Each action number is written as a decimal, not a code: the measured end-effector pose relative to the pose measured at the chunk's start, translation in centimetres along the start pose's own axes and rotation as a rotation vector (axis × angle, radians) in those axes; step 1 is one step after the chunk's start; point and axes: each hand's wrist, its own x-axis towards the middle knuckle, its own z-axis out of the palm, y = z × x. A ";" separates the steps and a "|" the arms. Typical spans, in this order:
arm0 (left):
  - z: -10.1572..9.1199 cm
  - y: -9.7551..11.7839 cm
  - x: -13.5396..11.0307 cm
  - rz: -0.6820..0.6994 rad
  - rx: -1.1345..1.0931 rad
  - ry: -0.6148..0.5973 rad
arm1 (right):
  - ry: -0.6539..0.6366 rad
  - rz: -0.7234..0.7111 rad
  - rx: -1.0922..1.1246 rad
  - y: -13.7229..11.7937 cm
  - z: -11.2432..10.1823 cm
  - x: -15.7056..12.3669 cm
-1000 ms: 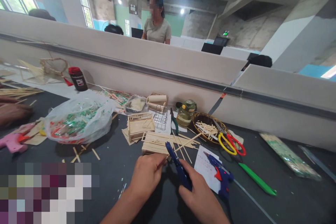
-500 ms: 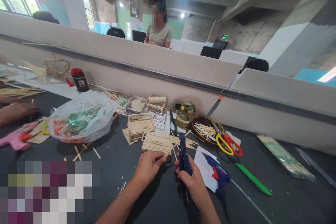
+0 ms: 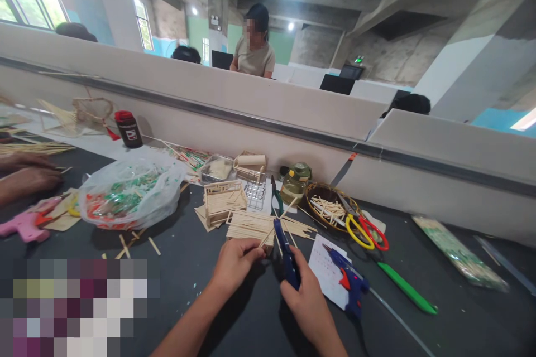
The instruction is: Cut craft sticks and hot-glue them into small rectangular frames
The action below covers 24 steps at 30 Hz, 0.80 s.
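My left hand [image 3: 239, 263] is closed, thumb and fingers pinching a thin wooden stick [image 3: 290, 207] that slants up to the right. My right hand [image 3: 309, 295] is wrapped round a dark blue hand tool [image 3: 288, 259], perhaps a cutter. The tool's upper end is against or very near the stick; its exact kind is unclear. A second thin stick shows beside the tool, partly hidden. Just beyond my left fingers sits a small structure of glued wooden sticks [image 3: 248, 224]. Another stick-built piece [image 3: 224, 203] stands behind it, loose sticks lying on it.
Right of my hands are a blue glue gun [image 3: 355, 287] on paper, scissors [image 3: 360, 231], a green utility knife [image 3: 406, 287] and a basket of sticks [image 3: 309, 199]. Leftward lie a plastic bag [image 3: 167, 209], a pink glue gun [image 3: 29, 223] and another person's hand [image 3: 37, 181].
My right hand has turned the blue tool, its upper end moving left and down toward my left fingers. The stick in my left hand has tilted more steeply.
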 end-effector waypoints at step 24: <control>-1.3 1.0 -0.4 0.235 0.223 -0.044 | 0.028 -0.226 -0.421 -0.1 0.3 -0.4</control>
